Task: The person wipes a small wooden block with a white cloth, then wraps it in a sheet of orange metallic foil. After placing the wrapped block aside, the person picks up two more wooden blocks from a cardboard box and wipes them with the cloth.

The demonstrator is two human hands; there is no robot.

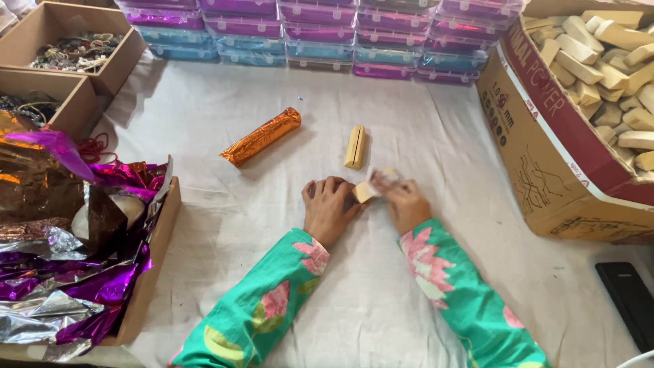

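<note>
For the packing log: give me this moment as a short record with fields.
left hand: rests on the white cloth, touching a small wooden block
right hand: grips the same block; blurred
beyond the hands: a second wooden block, an orange foil-wrapped roll
right side: cardboard box full of wooden blocks
left side: tray of crumpled foil sheets

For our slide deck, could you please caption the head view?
Both hands, left hand and right hand, grip a pale wooden block on a white cloth.

Block (354,146) behind hands; wrapped roll (262,136) left; carton (545,136) right.
</note>
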